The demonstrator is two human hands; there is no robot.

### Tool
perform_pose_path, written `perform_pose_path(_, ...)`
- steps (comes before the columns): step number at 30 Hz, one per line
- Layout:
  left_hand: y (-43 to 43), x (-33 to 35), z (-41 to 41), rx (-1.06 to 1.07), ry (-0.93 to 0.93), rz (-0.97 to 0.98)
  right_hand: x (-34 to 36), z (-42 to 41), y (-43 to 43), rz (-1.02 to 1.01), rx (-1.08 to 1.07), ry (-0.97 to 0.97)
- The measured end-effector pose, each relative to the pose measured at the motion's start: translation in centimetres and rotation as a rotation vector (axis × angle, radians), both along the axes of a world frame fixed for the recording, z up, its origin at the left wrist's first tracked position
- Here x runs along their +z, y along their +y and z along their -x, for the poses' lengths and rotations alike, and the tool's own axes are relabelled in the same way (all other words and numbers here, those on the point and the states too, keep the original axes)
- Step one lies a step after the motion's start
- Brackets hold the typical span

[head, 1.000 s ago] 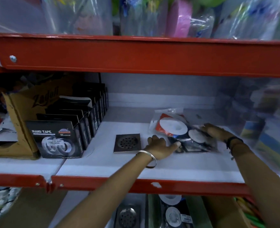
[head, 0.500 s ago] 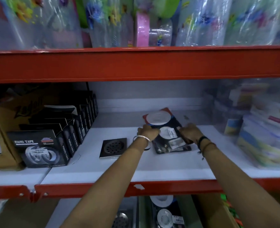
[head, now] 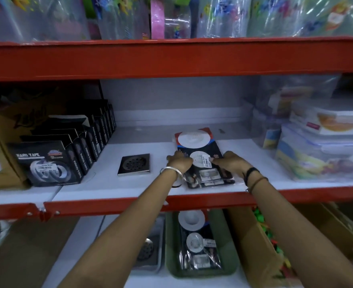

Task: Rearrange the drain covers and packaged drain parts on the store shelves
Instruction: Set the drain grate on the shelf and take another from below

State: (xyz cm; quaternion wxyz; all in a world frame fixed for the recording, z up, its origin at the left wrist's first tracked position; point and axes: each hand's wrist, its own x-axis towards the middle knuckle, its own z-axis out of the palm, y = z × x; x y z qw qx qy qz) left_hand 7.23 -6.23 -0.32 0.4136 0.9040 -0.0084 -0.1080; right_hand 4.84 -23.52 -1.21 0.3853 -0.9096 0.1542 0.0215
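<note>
Both my left hand (head: pixel 178 162) and right hand (head: pixel 232 163) press fingers onto the drain parts packet (head: pixel 202 154) lying flat on the shelf (head: pixel 130 183).

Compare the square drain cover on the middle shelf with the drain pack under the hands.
The drain cover is bare, dark, square metal; the drain pack is a longer plastic-wrapped card with white discs. The cover lies untouched, while the left hand and right hand rest on the pack. Both lie flat on the same shelf.
</note>
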Motion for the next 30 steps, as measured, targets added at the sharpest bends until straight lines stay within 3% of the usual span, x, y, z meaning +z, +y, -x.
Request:
perform_pose_path(4,-0.7,0.0,3.6,-0.139,-0.075,-0.255,-0.7,3.3,-0.2,0.240,-0.045,0.048)
perform_pose_path(7,-1.7,0.0,5.6,-0.203,-0.158,-0.433,-0.4,5.0,-0.1,0.310,-0.047,0.073)
perform_pose_path(12,-1.8,-0.8,7.6,-0.111,-0.163,-0.456,0.0,6.7,0.8,0.346,-0.070,0.060)
perform_pose_path(16,1.6,-1.2,8.8,-0.005,-0.484,-0.433,0.5,8.3,3.0,0.317,-0.173,-0.368)
perform_pose_path(18,5.2,-1.6,8.9,0.025,-0.688,-0.462,1.0,9.0,4.6,0.285,-0.123,-0.563)
perform_pose_path(20,9.6,-2.1,8.5,0.038,-0.837,-0.515,1.7,8.9,6.6,0.275,-0.013,-0.638)
perform_pose_path(25,19.4,-3.0,7.0,0.068,-0.841,-0.555,2.5,5.5,12.7,0.336,0.322,-0.568)
perform_pose_path(30,24.2,-4.8,5.6,-0.102,-0.833,-0.723,1.5,-0.3,18.8,0.421,0.604,-0.270)
